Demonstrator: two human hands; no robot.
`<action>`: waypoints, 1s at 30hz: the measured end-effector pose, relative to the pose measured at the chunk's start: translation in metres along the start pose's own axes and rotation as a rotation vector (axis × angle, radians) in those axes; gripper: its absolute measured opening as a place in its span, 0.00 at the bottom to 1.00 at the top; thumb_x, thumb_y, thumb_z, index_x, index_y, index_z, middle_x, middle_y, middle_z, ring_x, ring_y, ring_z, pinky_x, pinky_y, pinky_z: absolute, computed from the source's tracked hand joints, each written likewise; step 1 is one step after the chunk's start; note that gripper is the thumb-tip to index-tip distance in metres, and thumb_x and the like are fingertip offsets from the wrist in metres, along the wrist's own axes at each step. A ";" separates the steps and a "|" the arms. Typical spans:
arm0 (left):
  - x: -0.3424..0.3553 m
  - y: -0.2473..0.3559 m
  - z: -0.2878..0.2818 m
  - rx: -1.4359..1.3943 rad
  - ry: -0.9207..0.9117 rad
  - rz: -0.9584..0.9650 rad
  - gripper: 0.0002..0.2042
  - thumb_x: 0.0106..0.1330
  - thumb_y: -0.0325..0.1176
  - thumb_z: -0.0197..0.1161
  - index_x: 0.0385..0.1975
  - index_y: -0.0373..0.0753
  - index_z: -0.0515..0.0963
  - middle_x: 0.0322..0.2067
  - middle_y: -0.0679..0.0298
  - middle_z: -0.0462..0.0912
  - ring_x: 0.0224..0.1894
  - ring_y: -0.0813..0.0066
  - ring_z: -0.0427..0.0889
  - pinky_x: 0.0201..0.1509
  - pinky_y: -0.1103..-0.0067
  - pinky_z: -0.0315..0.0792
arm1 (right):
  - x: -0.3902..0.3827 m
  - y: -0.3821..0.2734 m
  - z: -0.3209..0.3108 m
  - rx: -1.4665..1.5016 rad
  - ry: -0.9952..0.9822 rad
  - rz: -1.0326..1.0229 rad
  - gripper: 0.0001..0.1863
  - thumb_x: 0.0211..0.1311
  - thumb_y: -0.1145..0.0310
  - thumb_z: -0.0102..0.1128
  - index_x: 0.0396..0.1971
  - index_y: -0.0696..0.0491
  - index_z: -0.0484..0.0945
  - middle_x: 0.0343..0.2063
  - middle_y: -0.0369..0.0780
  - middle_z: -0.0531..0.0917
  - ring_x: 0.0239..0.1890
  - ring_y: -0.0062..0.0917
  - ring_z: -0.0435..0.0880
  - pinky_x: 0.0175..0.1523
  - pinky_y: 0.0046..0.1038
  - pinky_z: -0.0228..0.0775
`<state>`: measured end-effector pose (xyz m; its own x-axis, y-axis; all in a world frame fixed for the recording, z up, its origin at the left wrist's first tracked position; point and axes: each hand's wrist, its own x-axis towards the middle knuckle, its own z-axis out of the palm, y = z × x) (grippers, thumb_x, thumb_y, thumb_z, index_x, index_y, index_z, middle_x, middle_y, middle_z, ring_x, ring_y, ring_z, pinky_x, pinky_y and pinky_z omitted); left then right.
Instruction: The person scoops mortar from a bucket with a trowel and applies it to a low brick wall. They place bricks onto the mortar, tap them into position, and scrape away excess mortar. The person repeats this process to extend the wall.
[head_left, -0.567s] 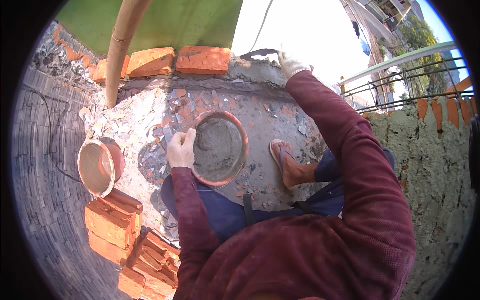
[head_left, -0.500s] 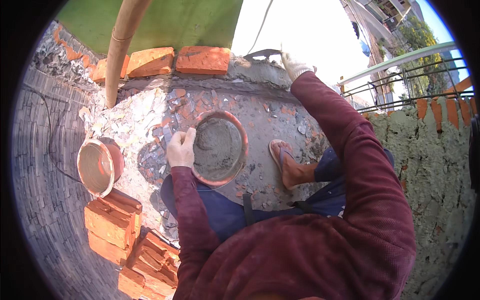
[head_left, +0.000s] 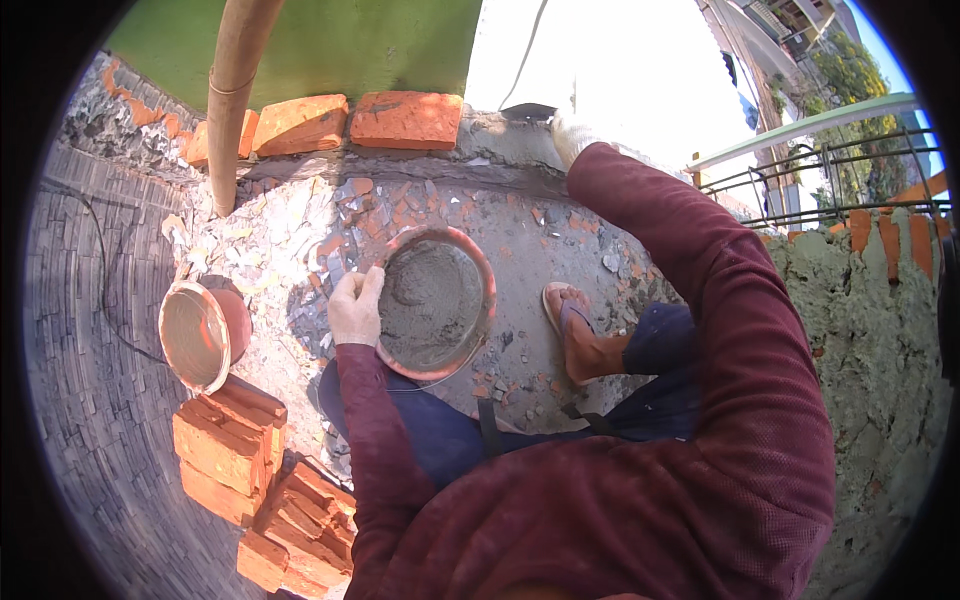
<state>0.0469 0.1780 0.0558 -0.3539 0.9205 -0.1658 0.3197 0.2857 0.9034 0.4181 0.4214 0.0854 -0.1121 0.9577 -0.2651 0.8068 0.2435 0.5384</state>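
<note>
My gloved left hand (head_left: 355,308) is closed at the left rim of a round orange bucket (head_left: 489,288), its fingers curled by the edge. Grey wet mortar (head_left: 435,305) lies inside that bucket, with a swirled surface. Farther off, my gloved right hand (head_left: 574,138) is closed on a trowel, partly washed out by bright light. The trowel's dark blade (head_left: 528,111) points left over a ledge of mortar (head_left: 510,145). Left of the blade, an orange brick (head_left: 406,120) lies on the ledge in line with another brick (head_left: 300,125).
A bamboo pole (head_left: 232,100) stands at the far left before a green panel (head_left: 390,50). A second bucket (head_left: 195,335) sits on the left, above stacked bricks (head_left: 230,445). Rubble (head_left: 300,260) covers the ground. Steel bars (head_left: 800,185) and a rough wall (head_left: 870,330) are at right.
My right hand and the trowel have shifted slightly down and left, the blade closer to the ledge. My left hand has moved a little, staying by the bucket rim.
</note>
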 end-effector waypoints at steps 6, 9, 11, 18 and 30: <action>0.004 -0.010 -0.001 -0.033 0.004 -0.019 0.17 0.72 0.41 0.71 0.28 0.33 0.81 0.23 0.72 0.77 0.29 0.84 0.70 0.34 0.80 0.66 | -0.056 0.127 0.106 -0.064 0.208 0.007 0.16 0.67 0.74 0.60 0.52 0.63 0.76 0.41 0.53 0.86 0.44 0.43 0.90 0.47 0.41 0.82; 0.004 -0.035 -0.027 -0.016 0.037 -0.030 0.17 0.74 0.41 0.70 0.28 0.34 0.80 0.23 0.74 0.75 0.29 0.85 0.68 0.33 0.81 0.64 | -0.124 0.143 0.042 0.170 0.091 0.021 0.17 0.68 0.69 0.62 0.52 0.63 0.76 0.41 0.54 0.86 0.44 0.47 0.89 0.49 0.45 0.81; 0.007 -0.062 -0.033 -0.053 0.062 -0.060 0.16 0.75 0.41 0.68 0.30 0.35 0.80 0.25 0.75 0.75 0.29 0.86 0.66 0.33 0.81 0.62 | -0.153 0.147 0.044 0.506 0.148 -0.048 0.16 0.71 0.65 0.62 0.51 0.61 0.77 0.41 0.53 0.86 0.43 0.49 0.88 0.50 0.46 0.79; 0.021 -0.106 -0.047 -0.210 0.029 -0.054 0.14 0.78 0.38 0.64 0.32 0.36 0.81 0.30 0.75 0.77 0.34 0.88 0.69 0.38 0.84 0.64 | -0.115 0.055 0.060 0.600 -0.082 -0.242 0.16 0.72 0.59 0.61 0.51 0.54 0.80 0.40 0.50 0.88 0.45 0.49 0.88 0.51 0.47 0.79; 0.004 -0.078 -0.038 -0.192 -0.003 -0.098 0.11 0.74 0.37 0.70 0.31 0.38 0.79 0.27 0.76 0.75 0.31 0.88 0.68 0.36 0.84 0.63 | -0.163 0.228 0.110 0.426 -0.104 0.091 0.17 0.69 0.58 0.63 0.52 0.49 0.81 0.45 0.49 0.87 0.48 0.48 0.87 0.52 0.48 0.78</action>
<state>-0.0128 0.1491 -0.0001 -0.3719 0.8918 -0.2577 0.1101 0.3180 0.9417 0.6840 0.3045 0.1637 0.0120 0.9465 -0.3226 0.9800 0.0529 0.1917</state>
